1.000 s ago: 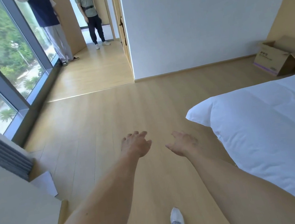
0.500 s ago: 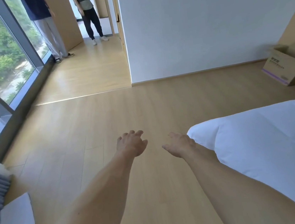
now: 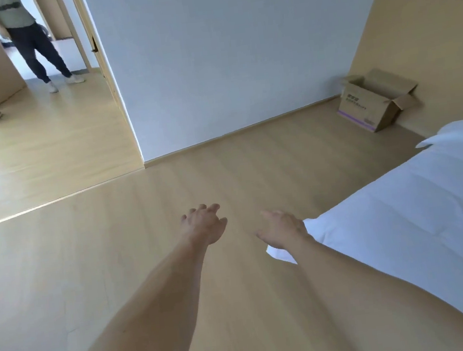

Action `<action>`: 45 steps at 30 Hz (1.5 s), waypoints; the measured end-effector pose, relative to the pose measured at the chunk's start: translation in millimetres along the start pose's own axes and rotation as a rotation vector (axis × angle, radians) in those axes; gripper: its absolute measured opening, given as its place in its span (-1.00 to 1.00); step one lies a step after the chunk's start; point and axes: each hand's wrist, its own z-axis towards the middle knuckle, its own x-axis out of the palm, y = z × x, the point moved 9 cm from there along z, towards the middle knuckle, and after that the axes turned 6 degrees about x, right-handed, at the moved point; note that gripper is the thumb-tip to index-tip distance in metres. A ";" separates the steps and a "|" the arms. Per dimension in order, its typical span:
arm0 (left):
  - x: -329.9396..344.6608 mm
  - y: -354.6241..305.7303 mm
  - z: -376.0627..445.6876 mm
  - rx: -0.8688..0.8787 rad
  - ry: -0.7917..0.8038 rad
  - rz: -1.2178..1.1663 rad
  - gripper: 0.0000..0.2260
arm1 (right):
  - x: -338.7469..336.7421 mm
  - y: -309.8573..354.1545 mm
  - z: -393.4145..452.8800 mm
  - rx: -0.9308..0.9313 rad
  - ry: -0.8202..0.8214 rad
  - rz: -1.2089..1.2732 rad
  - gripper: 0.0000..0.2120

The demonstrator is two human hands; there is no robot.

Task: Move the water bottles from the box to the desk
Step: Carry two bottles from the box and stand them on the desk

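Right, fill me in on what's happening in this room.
A person is walking across the wooden floor with both arms stretched forward. The left hand and right hand are open and hold nothing. An open cardboard box sits on the floor by the far wall, ahead and to the right, well out of reach. No bottles or desk are visible. A white bed lies to the right, and two other people stand in the hallway.

Bedroom, hotel or apartment type: bed [image 3: 421,210] with white duvet, light wood-plank floor [image 3: 116,247], plain white wall [image 3: 224,59], wood-panelled wall [image 3: 417,35] beside the bed, open cardboard box [image 3: 373,102] on floor, doorway [image 3: 41,38] to a hallway
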 end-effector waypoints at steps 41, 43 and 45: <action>-154.4 -169.4 666.1 0.326 0.103 0.124 -0.55 | -277.7 -39.9 579.1 0.293 -0.095 0.102 -0.41; -151.5 -202.2 696.2 0.390 0.117 0.131 -0.55 | -288.8 -65.1 598.9 0.362 -0.100 0.110 -0.40; -149.5 -234.7 726.9 0.458 0.129 0.144 -0.55 | -301.4 -88.8 621.0 0.434 -0.101 0.126 -0.40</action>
